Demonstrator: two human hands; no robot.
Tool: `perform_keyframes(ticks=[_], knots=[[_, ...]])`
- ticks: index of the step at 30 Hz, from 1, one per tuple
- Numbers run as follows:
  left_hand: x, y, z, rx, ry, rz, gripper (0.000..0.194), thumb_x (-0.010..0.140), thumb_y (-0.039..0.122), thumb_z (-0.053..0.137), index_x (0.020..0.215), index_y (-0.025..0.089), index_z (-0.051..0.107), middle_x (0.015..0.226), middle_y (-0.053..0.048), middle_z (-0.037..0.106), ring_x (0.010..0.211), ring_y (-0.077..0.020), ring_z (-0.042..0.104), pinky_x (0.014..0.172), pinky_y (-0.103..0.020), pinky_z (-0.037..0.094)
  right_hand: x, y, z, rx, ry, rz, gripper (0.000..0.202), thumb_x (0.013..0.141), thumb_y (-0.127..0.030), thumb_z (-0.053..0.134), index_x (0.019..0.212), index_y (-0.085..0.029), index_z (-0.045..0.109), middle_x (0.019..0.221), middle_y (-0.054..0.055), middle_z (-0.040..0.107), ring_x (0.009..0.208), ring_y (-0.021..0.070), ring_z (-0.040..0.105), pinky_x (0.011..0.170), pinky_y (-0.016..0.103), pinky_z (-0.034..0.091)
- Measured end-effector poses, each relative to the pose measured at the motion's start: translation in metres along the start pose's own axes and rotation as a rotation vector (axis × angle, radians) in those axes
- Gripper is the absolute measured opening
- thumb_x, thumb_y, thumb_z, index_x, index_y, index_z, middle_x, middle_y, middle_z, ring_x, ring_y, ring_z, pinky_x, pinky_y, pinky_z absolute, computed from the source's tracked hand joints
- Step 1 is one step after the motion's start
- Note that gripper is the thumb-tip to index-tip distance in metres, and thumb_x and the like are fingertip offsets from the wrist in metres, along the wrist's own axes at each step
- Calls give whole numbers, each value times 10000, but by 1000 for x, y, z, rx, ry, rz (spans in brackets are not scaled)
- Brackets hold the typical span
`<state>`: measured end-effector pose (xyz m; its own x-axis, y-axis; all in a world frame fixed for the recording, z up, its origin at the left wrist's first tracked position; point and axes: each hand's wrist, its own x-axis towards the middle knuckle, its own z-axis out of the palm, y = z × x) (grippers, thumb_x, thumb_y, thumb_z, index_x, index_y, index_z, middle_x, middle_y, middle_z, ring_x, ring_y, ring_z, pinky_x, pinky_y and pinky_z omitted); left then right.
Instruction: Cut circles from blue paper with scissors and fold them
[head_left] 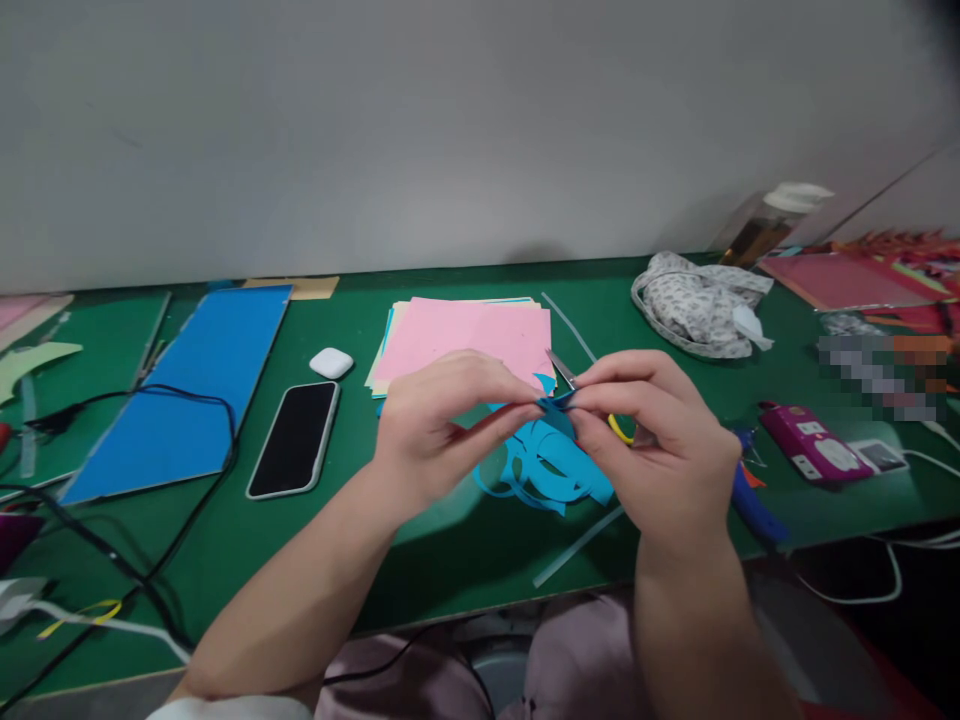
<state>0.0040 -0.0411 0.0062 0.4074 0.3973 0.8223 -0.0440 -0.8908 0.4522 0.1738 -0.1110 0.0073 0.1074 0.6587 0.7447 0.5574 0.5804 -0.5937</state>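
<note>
My left hand and my right hand meet over the table. The fingertips of both pinch a small piece of folded blue paper. Beneath it lies a loose heap of light blue paper strips and scraps. A pair of scissors shows behind my right fingers, blades pointing away and a yellow handle loop partly covered by that hand. Whether the hand touches the scissors, I cannot tell. Just beyond my left hand is a stack of coloured paper with a pink sheet on top.
A phone, a white earbud case and a blue board lie leftward, with black cables crossing. Rightward are a patterned cloth bundle, a bottle, a purple box and a blue-handled tool. A wall stands behind.
</note>
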Motion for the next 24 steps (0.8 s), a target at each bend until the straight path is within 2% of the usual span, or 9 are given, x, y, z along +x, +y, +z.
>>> perform_keyframes(ticks=[9, 16, 20, 24], knots=[[1, 2, 0, -10, 5, 3, 133, 779, 96, 677, 882, 181, 683, 790, -36, 719, 746, -149, 662, 753, -306, 549, 0, 0, 0, 16, -4, 8, 109, 803, -144, 669, 800, -250, 690, 860, 20, 634, 831, 172, 617, 672, 317, 525], [-2, 0, 2, -46, 70, -26, 144, 749, 74, 689, 846, 177, 665, 754, -20, 692, 711, -136, 641, 692, -293, 538, -2, 1, 2, 198, -59, 85, 102, 829, -154, 655, 821, -250, 688, 1018, 32, 681, 963, 198, 643, 827, 371, 531], [-4, -1, 4, -51, 95, -76, 113, 760, 104, 689, 826, 189, 652, 754, -15, 693, 707, -136, 648, 679, -287, 538, -2, 0, 4, 258, -68, 107, 56, 810, -246, 698, 865, -256, 697, 994, 39, 704, 948, 219, 655, 837, 395, 536], [-3, 1, 5, -36, 47, -108, 75, 773, 132, 687, 819, 183, 656, 769, -18, 707, 722, -139, 657, 688, -278, 540, -2, 0, 7, 171, -14, 99, 78, 816, -172, 674, 812, -249, 687, 867, 17, 708, 847, 190, 661, 776, 359, 539]])
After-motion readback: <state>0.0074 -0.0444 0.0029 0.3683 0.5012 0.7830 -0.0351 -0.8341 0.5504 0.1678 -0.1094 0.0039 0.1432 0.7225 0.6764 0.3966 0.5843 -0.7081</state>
